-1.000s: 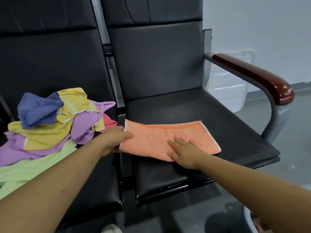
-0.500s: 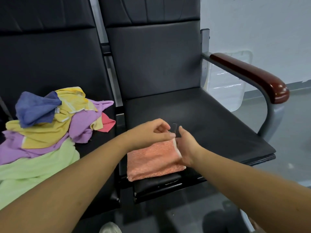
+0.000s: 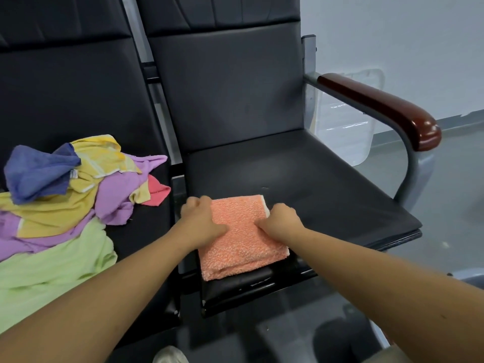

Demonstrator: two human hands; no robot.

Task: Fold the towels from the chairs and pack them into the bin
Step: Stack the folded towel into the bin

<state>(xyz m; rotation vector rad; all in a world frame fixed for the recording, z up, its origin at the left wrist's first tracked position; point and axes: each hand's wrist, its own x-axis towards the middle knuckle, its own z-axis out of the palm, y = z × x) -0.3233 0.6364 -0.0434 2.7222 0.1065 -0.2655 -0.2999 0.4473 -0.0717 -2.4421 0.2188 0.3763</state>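
Note:
An orange towel (image 3: 241,242), folded into a thick square, lies on the front left corner of the right black chair seat (image 3: 314,179). My left hand (image 3: 201,221) grips its left edge, fingers curled over the side and thumb on top. At the right edge, my right hand (image 3: 280,218) holds the towel the same way. A loose pile of towels (image 3: 65,195) in blue, yellow, purple, pink and green covers the left chair seat. A clear plastic bin (image 3: 343,132) stands on the floor behind the right chair's armrest.
A dark red wooden armrest (image 3: 379,106) on a grey metal frame bounds the right chair. Tall black backrests rise behind both seats. Grey floor lies to the right and below. A shoe tip (image 3: 170,356) shows at the bottom edge.
The long orange towel was folded in half from left to right. Both hands then moved onto the sides of the folded square.

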